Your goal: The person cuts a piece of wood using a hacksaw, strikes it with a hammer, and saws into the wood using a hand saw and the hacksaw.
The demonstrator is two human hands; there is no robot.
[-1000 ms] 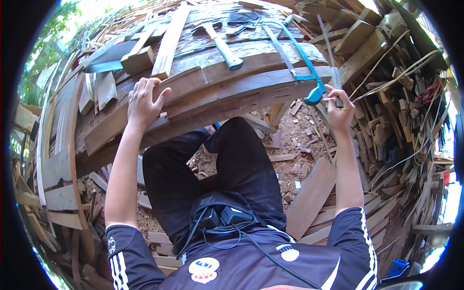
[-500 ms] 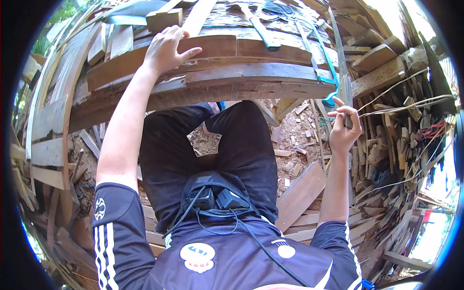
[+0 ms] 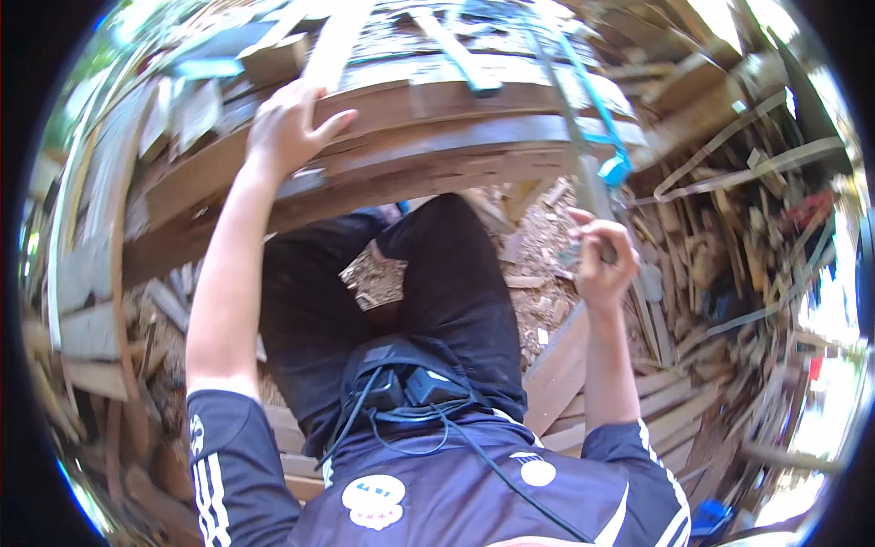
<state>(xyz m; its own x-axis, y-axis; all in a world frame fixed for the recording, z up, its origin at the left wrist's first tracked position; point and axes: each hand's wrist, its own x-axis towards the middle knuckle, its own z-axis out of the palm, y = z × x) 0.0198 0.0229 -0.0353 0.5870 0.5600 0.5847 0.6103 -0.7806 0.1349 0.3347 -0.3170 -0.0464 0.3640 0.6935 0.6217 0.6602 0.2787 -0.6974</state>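
Observation:
The picture is blurred. My left hand rests on the edge of a brown plank at the wooden bench, fingers slightly bent and thumb spread. My right hand is closed around a long, narrow grey strip, which extends upward beside the bench's right end; its material is hard to tell. A turquoise-framed hacksaw lies on the bench just above that hand, its handle hanging at the edge. A hammer with a pale handle lies left of the saw.
Offcuts and boards lie across the bench's left part. A dense heap of scrap wood with loose pale strands fills the right side. My bent legs are below the bench, over ground strewn with chips and wood pieces.
My right hand rose slightly rightward with the strip, then came down and leftward, drawing it nearer to me. The view has shifted, and my left hand stays at the plank.

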